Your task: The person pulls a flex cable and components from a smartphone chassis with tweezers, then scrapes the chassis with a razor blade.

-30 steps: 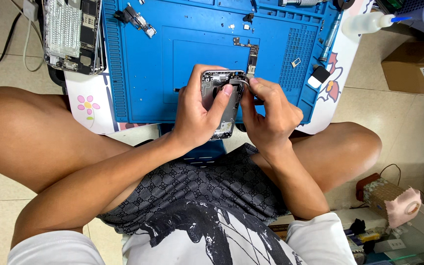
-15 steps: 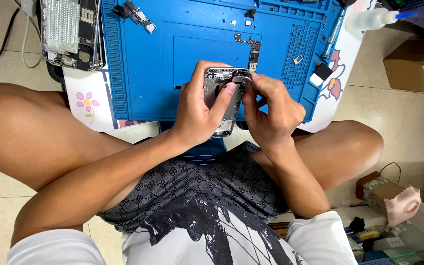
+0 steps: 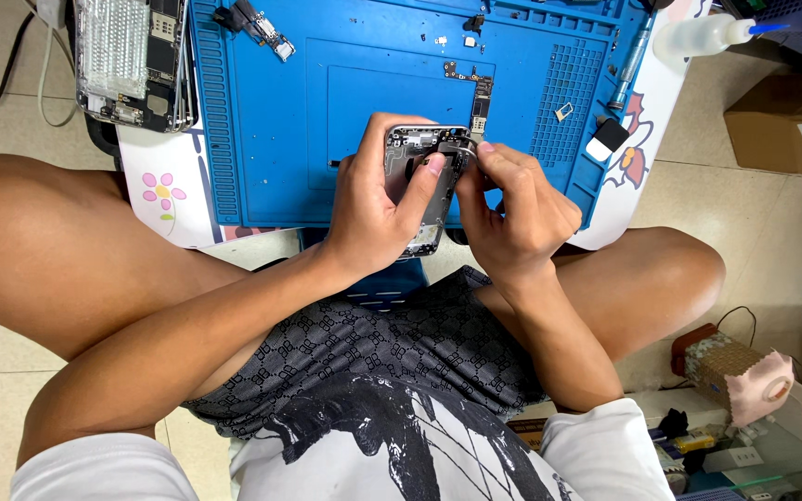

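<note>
A small phone-repair workshop set up on a tiled floor: a blue repair mat [image 3: 271,121] with parts grids covers a low desk [image 3: 164,199], strewn with loose phone parts [image 3: 481,97], an opened phone chassis [image 3: 132,60], a squeeze bottle [image 3: 698,37] and cardboard boxes [image 3: 786,121].

A blue work mat [image 3: 271,111] covers the counter [image 3: 164,199], with small loose parts [image 3: 475,88] near its far edge. A stack of stripped phones [image 3: 132,60] sits at the counter's left corner, a squeeze bottle [image 3: 698,37] at its right. A cardboard box [image 3: 786,125] stands on the floor.
</note>
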